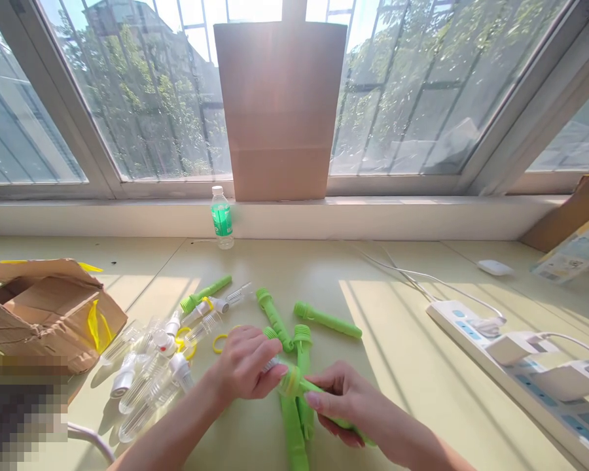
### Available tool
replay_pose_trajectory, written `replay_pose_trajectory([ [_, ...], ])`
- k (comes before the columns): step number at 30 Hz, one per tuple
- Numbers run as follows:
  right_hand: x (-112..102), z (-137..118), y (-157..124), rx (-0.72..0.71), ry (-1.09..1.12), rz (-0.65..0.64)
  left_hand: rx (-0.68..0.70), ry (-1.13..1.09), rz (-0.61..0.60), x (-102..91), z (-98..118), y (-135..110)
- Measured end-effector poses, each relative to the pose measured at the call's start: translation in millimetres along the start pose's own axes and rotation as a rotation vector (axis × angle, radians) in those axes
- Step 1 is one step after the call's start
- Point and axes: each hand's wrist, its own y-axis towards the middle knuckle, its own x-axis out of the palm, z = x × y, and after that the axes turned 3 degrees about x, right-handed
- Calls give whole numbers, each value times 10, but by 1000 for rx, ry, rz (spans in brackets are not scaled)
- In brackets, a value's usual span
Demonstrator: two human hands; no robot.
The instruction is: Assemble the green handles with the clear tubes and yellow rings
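Observation:
My right hand (346,399) is closed around a green plastic tube (308,388); its wide end points left, and a yellowish band shows there. At that wide end my left hand (245,363) grips a clear plastic piece (273,365), mostly hidden by the fingers. The two pieces meet between my hands; whether they are joined I cannot tell. Beneath and beyond them lie several more green tubes (328,319) with threaded ends. Left of my left hand are a yellow ring (220,343) and a pile of clear tubes (152,383) with white caps.
A torn cardboard box (86,288) stands at the left. The bottle (222,219) with a green label is near the sill. A white power strip (476,350) with plugs and cables runs along the right. Cardboard (282,118) leans against the window.

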Motion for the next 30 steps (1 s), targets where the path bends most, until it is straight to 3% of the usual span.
replay_pose_trajectory([
  [6, 66, 145, 66, -390, -594, 444, -28, 107, -95, 15, -64, -14],
  [10, -85, 251, 98, -556, -996, 619, -100, 160, -144, 27, -27, -4],
  [13, -243, 298, 142, -698, -1133, 789, -173, 193, -117, 37, -25, -16],
  [16, -397, 330, 190, -711, -1156, 1039, -255, 232, -81, 52, -61, -42],
  [20, -614, 367, 225, -533, -1137, 1390, -382, 293, -121, 89, -123, -75],
  [23, -771, 388, 222, -471, -1138, 1446, -451, 330, -200, 107, -146, -76],
  [27, -914, 427, 206, -258, -1141, 1339, -489, 338, -301, 106, -147, -60],
  [30, -979, 460, 207, -254, -1143, 1260, -484, 343, -414, 106, -135, -48],
])
